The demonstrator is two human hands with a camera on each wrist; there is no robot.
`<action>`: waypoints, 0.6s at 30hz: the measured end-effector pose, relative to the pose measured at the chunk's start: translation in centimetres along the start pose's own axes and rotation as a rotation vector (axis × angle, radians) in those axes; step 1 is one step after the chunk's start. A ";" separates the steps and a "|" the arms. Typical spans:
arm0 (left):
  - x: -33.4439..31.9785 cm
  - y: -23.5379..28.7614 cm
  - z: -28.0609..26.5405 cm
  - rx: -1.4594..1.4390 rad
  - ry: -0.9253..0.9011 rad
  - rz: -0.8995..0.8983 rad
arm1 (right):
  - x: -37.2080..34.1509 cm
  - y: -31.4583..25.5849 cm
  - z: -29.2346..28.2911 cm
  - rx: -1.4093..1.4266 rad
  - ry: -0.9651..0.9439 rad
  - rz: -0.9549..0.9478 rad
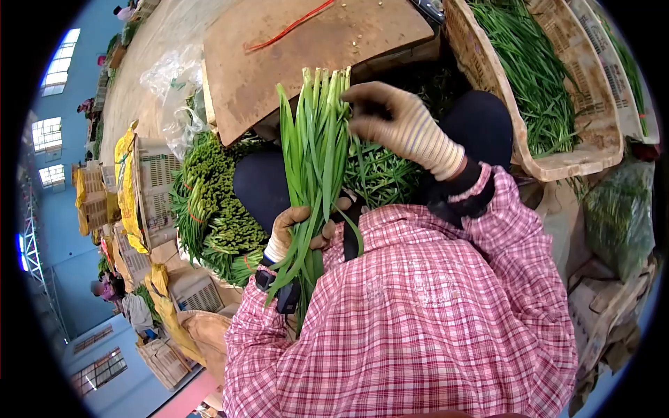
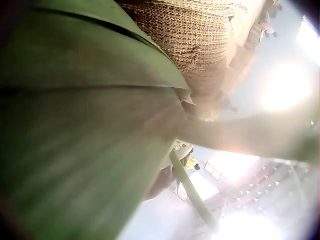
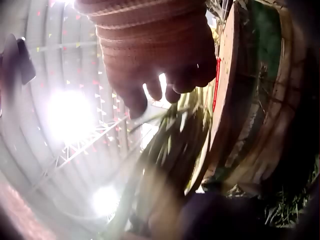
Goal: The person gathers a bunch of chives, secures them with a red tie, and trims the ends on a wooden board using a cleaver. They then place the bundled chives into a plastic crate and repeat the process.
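Note:
A bunch of long flat green leaves with pale cut stem ends, like garlic chives (image 1: 320,139), stands upright before the chest, stem ends at the top. My gloved left hand (image 1: 281,233) grips its lower part, with fingertips showing on the other side. Broad leaves (image 2: 90,130) fill much of the left wrist view, beside the knitted glove. My gloved right hand (image 1: 397,118) is at the right edge of the bunch near the stem ends, fingers bent. Its fingertips (image 3: 172,95) come right up to the stems in the right wrist view; I cannot tell whether they pinch any.
A brown board (image 1: 306,42) with a red tie (image 1: 289,28) on it lies ahead. Bundled greens (image 1: 216,202) are piled at the left, loose greens (image 1: 383,174) between the knees. A crate (image 1: 578,166) of green leaves stands at the right. A clear plastic bag (image 1: 174,90) hangs by the board.

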State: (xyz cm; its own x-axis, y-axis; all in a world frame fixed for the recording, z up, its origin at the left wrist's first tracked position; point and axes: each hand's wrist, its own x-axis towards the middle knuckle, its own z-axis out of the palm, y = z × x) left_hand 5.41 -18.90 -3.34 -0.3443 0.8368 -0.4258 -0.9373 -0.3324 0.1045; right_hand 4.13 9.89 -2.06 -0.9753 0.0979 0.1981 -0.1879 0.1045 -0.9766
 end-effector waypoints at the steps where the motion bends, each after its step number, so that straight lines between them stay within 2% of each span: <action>1: -0.1 0.0 0.6 0.025 0.050 0.005 | 0.0 0.2 0.6 0.262 0.115 0.138; 3: -0.6 -0.1 0.5 0.046 0.106 0.007 | 0.5 0.3 0.8 0.369 0.159 0.128; 5: -1.2 0.2 -1.6 0.459 0.185 0.079 | 1.0 1.0 1.3 -0.262 0.108 0.073; 6: -1.3 0.8 -4.2 0.327 0.175 0.059 | 0.9 1.1 1.5 -0.264 0.117 0.134; 7: -0.9 0.8 -3.6 0.332 0.169 0.059 | 1.0 1.3 1.2 -0.268 0.121 0.128; 9: 0.0 -0.1 -1.0 0.371 0.165 0.138 | 0.9 1.8 0.8 -0.350 -0.058 0.104; 10: 0.2 -0.6 0.6 0.412 0.176 0.188 | 1.3 1.1 0.3 -0.183 -0.191 0.277; 11: 0.1 -0.6 1.2 0.415 0.174 0.185 | 1.2 1.7 0.4 -0.184 -0.187 0.277; 13: 0.0 -0.4 1.9 0.464 0.228 0.214 | 1.2 2.8 0.8 0.116 -0.098 0.307; 14: -0.1 -0.3 2.0 0.466 0.299 0.181 | 1.3 2.9 0.7 0.269 -0.146 0.370; 15: -0.5 0.0 0.6 0.469 0.301 0.183 | 1.2 2.9 0.8 0.271 -0.147 0.367; 16: -0.8 0.6 -2.1 0.619 0.331 0.214 | 1.1 2.6 1.0 0.325 -0.121 0.350; 17: -0.8 0.6 -2.3 0.767 0.362 0.243 | 0.9 2.3 1.2 0.380 -0.095 0.336; 18: -0.9 0.5 -2.2 0.767 0.366 0.240 | 1.0 2.0 0.9 0.338 -0.156 0.393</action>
State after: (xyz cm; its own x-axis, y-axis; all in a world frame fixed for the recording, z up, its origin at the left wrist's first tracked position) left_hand 5.42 -20.82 -4.89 -0.6211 0.5463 -0.5619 -0.6650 0.0120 0.7467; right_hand 2.69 9.29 -3.94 -0.9804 -0.0852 -0.1774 0.1929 -0.2377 -0.9520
